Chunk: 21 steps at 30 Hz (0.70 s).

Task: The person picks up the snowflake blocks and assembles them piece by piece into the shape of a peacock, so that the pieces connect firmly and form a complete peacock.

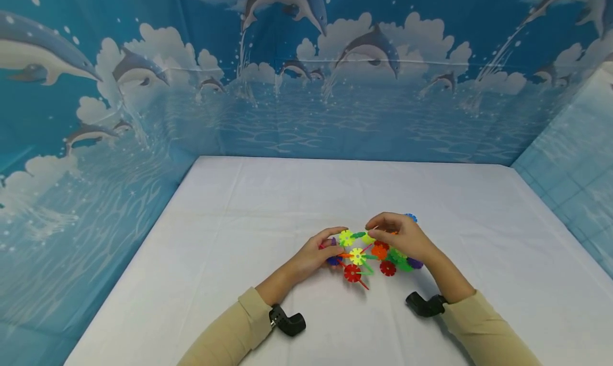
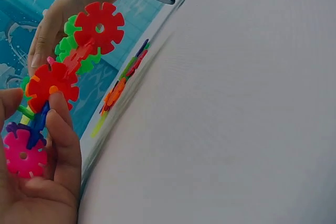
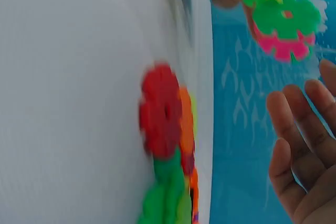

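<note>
My left hand (image 1: 313,257) grips a joined cluster of colourful notched plastic discs, snowflake-type building pieces, held above the table. In the head view the cluster shows a yellow disc (image 1: 357,256) and a red disc (image 1: 352,273). From the left wrist, a pink disc (image 2: 25,153) sits in the palm, and the thumb and fingers close around blue and purple pieces beside it. Red discs (image 2: 100,28) stick out beyond the fingertips. My right hand (image 1: 402,235) hovers at the cluster's right side. Its fingers (image 3: 302,114) are spread and loosely bent, with nothing between them in the right wrist view.
A pile of loose discs lies on the white tabletop (image 1: 268,196) under and beside my right hand, among them a red disc (image 1: 388,268), green pieces and a blue disc (image 1: 411,217). Dolphin-print curtains (image 1: 306,116) border the table. Each wrist carries a black camera mount (image 1: 289,322).
</note>
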Each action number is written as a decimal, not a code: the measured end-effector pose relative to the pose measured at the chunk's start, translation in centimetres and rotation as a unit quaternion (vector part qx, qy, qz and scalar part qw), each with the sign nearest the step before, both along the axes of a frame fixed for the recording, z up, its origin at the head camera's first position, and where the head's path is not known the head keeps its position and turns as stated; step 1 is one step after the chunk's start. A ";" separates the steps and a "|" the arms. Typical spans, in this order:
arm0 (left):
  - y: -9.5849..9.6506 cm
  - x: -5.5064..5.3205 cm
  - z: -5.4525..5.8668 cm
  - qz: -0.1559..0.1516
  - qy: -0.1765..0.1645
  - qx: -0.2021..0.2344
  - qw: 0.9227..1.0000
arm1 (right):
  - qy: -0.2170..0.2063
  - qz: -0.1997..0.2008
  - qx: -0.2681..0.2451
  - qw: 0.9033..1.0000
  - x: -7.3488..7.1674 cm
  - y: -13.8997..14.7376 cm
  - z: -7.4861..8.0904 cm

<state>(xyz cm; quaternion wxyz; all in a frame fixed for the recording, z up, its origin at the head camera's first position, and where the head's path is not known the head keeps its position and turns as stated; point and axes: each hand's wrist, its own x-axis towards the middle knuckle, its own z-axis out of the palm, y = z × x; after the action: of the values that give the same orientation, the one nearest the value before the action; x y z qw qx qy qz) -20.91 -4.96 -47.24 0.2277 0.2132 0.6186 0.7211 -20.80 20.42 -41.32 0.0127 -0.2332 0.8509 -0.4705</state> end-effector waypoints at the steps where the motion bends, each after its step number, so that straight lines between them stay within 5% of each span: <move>1: 0.0 0.0 0.0 0.002 -0.006 0.000 1.000 | -0.002 -0.004 -0.008 1.000 -0.2 0.6 0.1; 12: -0.1 0.1 0.2 0.003 -0.032 0.001 0.999 | -0.056 -0.155 0.062 0.984 -3.3 6.1 0.5; 21: -0.2 0.2 0.2 -0.014 -0.016 -0.001 1.000 | -0.115 -0.165 0.170 0.965 -5.7 8.5 -0.9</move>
<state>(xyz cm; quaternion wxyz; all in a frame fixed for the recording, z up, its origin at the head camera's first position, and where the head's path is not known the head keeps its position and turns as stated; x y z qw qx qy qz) -20.73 -5.12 -47.05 0.2480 0.2099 0.6125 0.7206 -26.49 28.90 -42.23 0.0719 -0.0285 0.9380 -0.3379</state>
